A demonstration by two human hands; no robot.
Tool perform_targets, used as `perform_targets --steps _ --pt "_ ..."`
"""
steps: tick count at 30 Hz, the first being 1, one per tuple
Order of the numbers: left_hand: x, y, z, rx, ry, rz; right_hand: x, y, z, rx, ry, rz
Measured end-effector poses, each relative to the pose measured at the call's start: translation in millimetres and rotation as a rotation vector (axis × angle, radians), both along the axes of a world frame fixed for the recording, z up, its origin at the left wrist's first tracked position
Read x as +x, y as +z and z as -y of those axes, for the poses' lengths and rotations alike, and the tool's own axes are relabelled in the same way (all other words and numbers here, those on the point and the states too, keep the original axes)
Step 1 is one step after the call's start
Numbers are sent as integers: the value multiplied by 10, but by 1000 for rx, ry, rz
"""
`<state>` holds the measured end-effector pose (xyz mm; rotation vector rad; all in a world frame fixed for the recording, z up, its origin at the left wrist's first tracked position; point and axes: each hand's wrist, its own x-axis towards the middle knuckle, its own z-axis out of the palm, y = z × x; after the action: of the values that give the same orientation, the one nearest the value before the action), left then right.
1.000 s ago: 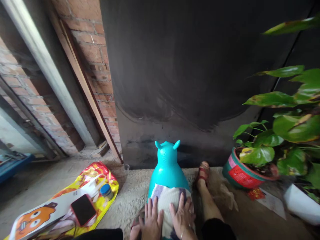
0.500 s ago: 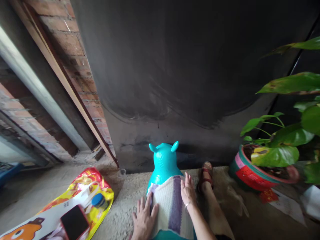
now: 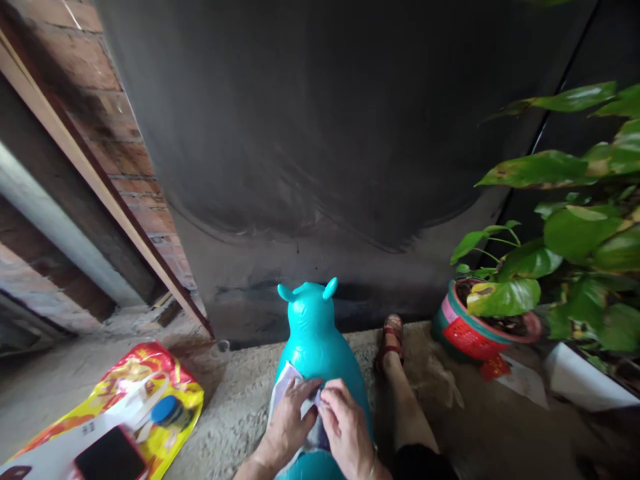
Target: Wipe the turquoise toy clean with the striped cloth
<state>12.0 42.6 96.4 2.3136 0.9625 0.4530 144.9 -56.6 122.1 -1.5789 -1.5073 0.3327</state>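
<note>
A turquoise inflatable animal toy [image 3: 320,347] with two small ears stands in the lower middle, facing the dark panel. A white and purple cloth [image 3: 287,380] lies gathered on its back, partly hidden under my hands. My left hand [image 3: 293,420] rests on the cloth with its fingers stretched out and its thumb apart. Close beside it, my right hand [image 3: 347,427] is closed, pinching a purple part of the cloth between thumb and fingers. The fingertips of both hands nearly meet.
Left on the concrete floor lies a yellow and red bag [image 3: 185,400] with a phone [image 3: 110,457] and a blue-capped jar [image 3: 167,410]. A sandalled foot [image 3: 391,340] is right of the toy. Farther right stands a potted plant [image 3: 465,333]. A dark panel [image 3: 320,133] rises behind.
My right hand has moved left, bringing the cloth's right side over, so the spread cloth is now gathered. My left hand has shifted onto the cloth. The view has turned slightly right.
</note>
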Motion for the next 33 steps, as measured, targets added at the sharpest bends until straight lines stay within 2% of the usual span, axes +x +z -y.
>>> perform_targets --steps 2,5,9,13,19,25,33 --pt "-49 126 92 -32 -35 -16 -35 134 110 11 104 40" --pt "-163 359 237 -113 -126 -44 -47 242 238 -63 226 157" --pt "-299 566 409 -226 -147 -69 -34 260 372 -91 230 278" --pt "-380 558 527 -282 -65 -56 7 335 484 -7 185 309" --pt "-411 528 672 -255 -43 80 65 548 620 -5 122 355" --pt "-392 658 757 -161 -15 145 86 576 638 -36 68 507" --pt "-375 874 818 -164 77 162 84 737 608 -84 53 692"
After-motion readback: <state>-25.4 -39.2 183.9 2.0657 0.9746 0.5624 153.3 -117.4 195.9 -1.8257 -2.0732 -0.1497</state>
